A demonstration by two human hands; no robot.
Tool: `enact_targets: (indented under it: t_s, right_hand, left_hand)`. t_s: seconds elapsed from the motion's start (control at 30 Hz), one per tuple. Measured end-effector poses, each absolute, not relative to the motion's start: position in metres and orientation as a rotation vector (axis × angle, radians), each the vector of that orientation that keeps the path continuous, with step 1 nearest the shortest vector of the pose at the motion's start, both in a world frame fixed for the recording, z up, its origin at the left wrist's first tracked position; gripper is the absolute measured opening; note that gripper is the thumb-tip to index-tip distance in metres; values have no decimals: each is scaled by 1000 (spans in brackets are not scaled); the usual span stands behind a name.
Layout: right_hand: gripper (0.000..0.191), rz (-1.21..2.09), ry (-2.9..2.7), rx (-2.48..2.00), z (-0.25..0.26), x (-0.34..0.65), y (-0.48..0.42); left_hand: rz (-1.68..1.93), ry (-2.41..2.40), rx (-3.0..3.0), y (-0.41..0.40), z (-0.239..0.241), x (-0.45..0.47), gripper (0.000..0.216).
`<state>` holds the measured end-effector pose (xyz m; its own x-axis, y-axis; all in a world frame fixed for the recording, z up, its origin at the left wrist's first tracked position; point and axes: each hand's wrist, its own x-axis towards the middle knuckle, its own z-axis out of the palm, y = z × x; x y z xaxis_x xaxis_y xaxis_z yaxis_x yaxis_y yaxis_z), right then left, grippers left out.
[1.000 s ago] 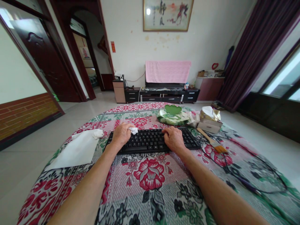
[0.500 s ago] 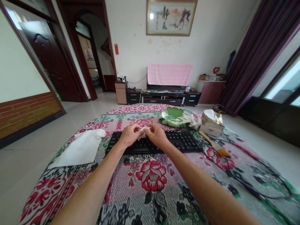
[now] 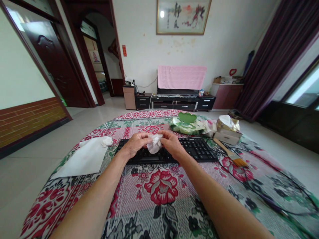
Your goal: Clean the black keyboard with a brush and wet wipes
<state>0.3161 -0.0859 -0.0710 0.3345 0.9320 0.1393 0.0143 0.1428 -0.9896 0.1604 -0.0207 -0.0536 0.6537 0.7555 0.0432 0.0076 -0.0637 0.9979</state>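
Note:
Between my hands, above the black keyboard (image 3: 198,149), is a crumpled white wipe (image 3: 155,144). My left hand (image 3: 136,143) pinches its left side with thumb and fingertips. On the opposite edge, my right hand (image 3: 171,143) is closed in a similar pinch. The keyboard lies across the table, its middle partly hidden by my hands and the wipe. To the left lies a flat white sheet (image 3: 83,158) with a crumpled white piece (image 3: 107,141) at its upper right corner.
A green-lidded wipes pack (image 3: 186,124) lies behind the keyboard, beside a tissue box (image 3: 227,131). A wooden-handled brush (image 3: 230,152) and black cables (image 3: 251,191) lie on the right. A floral cloth (image 3: 161,187) covers the table.
The wipe has been opened out and now hangs wider between my hands, where earlier it was mostly hidden in my fingers. My hands are slightly farther apart.

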Motion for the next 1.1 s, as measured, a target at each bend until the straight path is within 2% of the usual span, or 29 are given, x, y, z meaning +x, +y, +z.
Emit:
enact_targets:
  t_s: [0.2,0.3,0.5,0.63,0.83,1.1]
  right_hand:
    - [30,873,-1056,-1319,-60,321,-94]
    - [26,913,-1040,-1370,-54,324,-98]
    - [28,912,-1030,-1421,-54,326,-99]
    - [22,848,-1156,-1398,-51,327,-101]
    - [40,807,-1305,-1310,-41,324,-108]
    - [32,916,-1191,-1142,-48,315,-106]
  left_hand:
    - [821,761,1351,-17,-52,160,28]
    - [934,803,1358,-13,-54,161,28]
    - [1035,837,1280,-14,-52,165,29]
    - [1065,781,1137,-20,-45,168,34]
    - [1089,776,1128,-23,-44,172,34]
    - [1091,810,1107,-25,-41,171,32]
